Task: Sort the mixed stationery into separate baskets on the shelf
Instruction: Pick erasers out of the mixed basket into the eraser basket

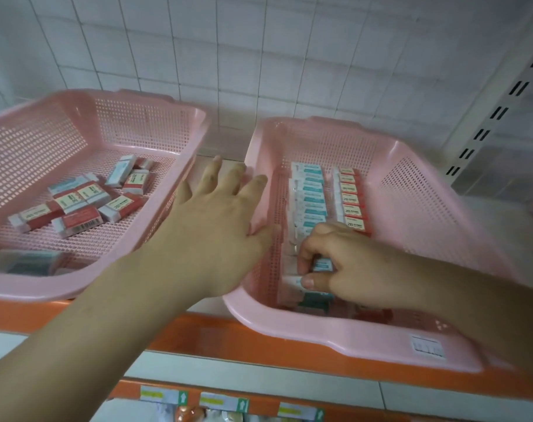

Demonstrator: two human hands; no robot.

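- Left hand (222, 214), nearest me, spreads straight fingers over the rim of the right basket (417, 214), holding nothing.
- My right hand (347, 266) pinches a white-and-teal eraser (322, 264) at that basket's near end.

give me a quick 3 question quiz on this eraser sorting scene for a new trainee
1. True or false: the erasers in the left basket lie jumbled, with red and teal sleeves mixed.
2. What does the right hand pinch? A a teal-sleeved eraser; B a red-sleeved eraser; C nothing.
3. Fill in: in the right basket, the red row lies to the ___ of the teal row.
Key: 1 true; 2 A; 3 right.
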